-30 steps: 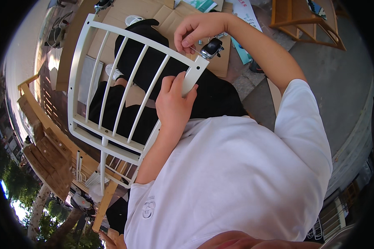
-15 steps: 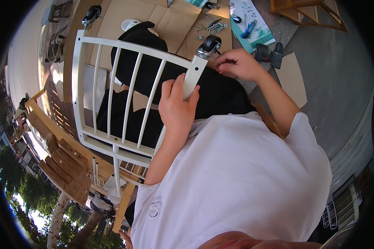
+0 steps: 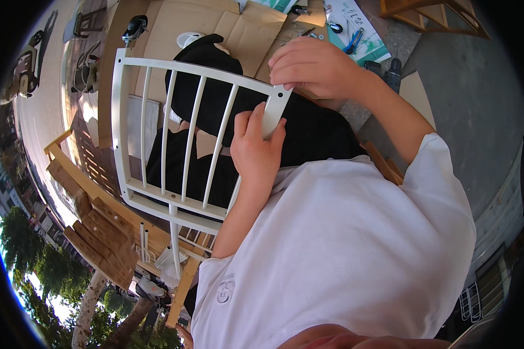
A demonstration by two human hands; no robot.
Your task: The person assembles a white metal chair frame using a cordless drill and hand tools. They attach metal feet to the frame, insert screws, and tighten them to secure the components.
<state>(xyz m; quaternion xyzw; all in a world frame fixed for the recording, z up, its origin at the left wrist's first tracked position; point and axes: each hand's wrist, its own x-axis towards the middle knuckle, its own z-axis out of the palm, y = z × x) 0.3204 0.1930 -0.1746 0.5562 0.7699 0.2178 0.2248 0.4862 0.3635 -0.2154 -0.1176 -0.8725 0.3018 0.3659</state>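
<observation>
A white barred frame panel leans across my lap, over my black trousers. My left hand is closed around its right-hand post, thumb on one side and fingers on the other. At the top end of that post my right hand is closed with its fingers curled over the black swivel caster, which the hand now hides. On the opposite post's end another black caster stands in plain sight.
Flattened cardboard covers the ground ahead. A blue utility knife lies on a printed sheet, with a cordless drill nearer. A wooden furniture piece stands far right. At left, brown cartons lie by a wooden rail.
My right hand has moved from beside the caster onto it, covering it from view. The panel and left hand appear shifted slightly right as the view moved.
</observation>
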